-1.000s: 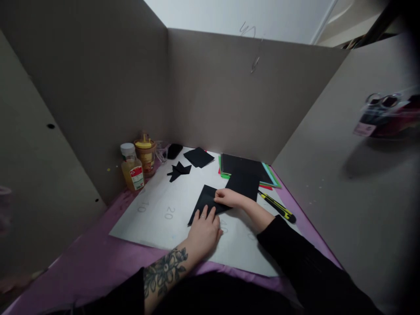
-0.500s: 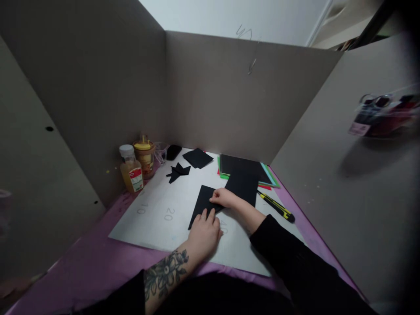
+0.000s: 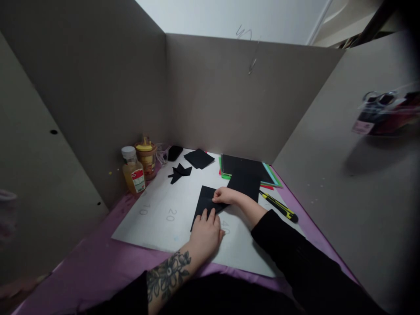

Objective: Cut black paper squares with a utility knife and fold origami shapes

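Note:
A folded sheet of black paper (image 3: 204,199) lies on the white board, partly hidden under both hands. My left hand (image 3: 205,234) rests on its near edge with fingers stretched out and slightly apart. At the sheet's right side, my right hand (image 3: 225,195) is closed in a pinch, fingertips on the paper; the exact grip is hard to make out. Behind that wrist is another black sheet (image 3: 244,186), overlapping a stack of coloured paper (image 3: 275,179). A yellow and black utility knife (image 3: 280,207) lies right of my right forearm.
A folded black paper shape (image 3: 179,173) and several black squares (image 3: 199,158) lie farther back. To the left stand a juice bottle (image 3: 133,173), a brown cup with a yellow lid (image 3: 146,159) and a clear cup. Grey panels (image 3: 229,100) enclose the table; a pouch (image 3: 380,116) hangs on the right one.
The view has shifted slightly. Both hands stay on the black paper in nearly the same pose, with little visible movement of the sheet.

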Action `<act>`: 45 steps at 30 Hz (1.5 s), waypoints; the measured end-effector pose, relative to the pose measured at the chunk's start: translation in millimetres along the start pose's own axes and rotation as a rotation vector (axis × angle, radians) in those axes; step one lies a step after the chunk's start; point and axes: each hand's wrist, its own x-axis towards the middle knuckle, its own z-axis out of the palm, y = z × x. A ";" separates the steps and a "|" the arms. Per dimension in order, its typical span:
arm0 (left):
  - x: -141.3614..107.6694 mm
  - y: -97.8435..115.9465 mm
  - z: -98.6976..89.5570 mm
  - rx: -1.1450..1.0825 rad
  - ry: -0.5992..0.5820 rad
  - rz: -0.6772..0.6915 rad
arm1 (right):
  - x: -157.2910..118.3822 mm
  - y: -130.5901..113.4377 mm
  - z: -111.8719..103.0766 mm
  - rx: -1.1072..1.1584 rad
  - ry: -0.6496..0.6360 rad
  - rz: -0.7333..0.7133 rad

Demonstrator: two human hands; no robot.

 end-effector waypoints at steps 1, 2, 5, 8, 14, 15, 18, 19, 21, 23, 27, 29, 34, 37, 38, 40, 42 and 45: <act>-0.1 0.2 0.1 0.002 0.004 -0.004 | 0.1 -2.0 0.9 -0.015 0.007 0.007; -0.2 0.5 0.1 0.003 0.007 -0.005 | 0.3 -3.5 1.9 -0.022 0.014 0.012; -0.6 0.9 -0.8 0.001 0.004 -0.007 | 1.4 -4.9 4.7 -0.034 0.039 0.030; -1.0 1.0 -1.5 -0.009 0.002 -0.013 | 2.7 -3.5 7.0 -0.037 0.060 0.044; 0.0 0.2 0.4 -0.036 0.011 -0.077 | 4.0 -2.4 9.5 -0.024 0.092 0.049; 0.4 -0.2 0.4 -0.044 0.002 -0.089 | 4.3 -2.3 9.9 -0.020 0.096 0.050; 1.7 -1.5 -0.1 -0.069 -0.029 -0.120 | 5.8 -0.9 10.9 -0.011 0.101 0.054; 1.9 -2.0 -0.4 -0.076 -0.034 -0.131 | 6.4 -0.2 11.3 -0.009 0.103 0.056; 2.1 -3.1 -1.0 -0.083 -0.042 -0.147 | 7.1 1.1 11.9 -0.009 0.107 0.061; 2.3 -4.0 -1.7 -0.086 -0.047 -0.160 | 6.6 1.0 12.1 -0.014 0.114 0.067; 4.9 -4.5 -6.8 -0.103 -0.069 -0.175 | 2.7 -8.5 10.7 -0.086 0.137 0.069; 8.6 -6.2 -12.3 -0.124 -0.085 -0.177 | 1.4 -18.2 9.6 -0.181 0.153 0.047; 24.6 -32.5 -25.3 -0.310 -0.106 -0.209 | 6.1 -38.9 10.7 -0.403 0.156 0.007; 35.3 -60.5 -28.1 -0.561 -0.030 -0.328 | 10.4 -39.7 13.5 -0.414 0.124 -0.001; 38.3 -68.6 -29.0 -0.663 0.029 -0.395 | 11.0 -38.7 14.4 -0.411 0.124 0.002; 42.8 -79.8 -32.3 -0.902 0.030 -0.559 | 10.4 -36.6 15.9 -0.403 0.136 0.011; 45.1 -84.2 -38.0 -1.143 -0.040 -0.707 | 8.1 -36.0 16.8 -0.397 0.155 0.019; 45.6 -84.9 -48.0 -1.381 -0.111 -0.843 | 3.4 -38.1 17.5 -0.383 0.182 0.031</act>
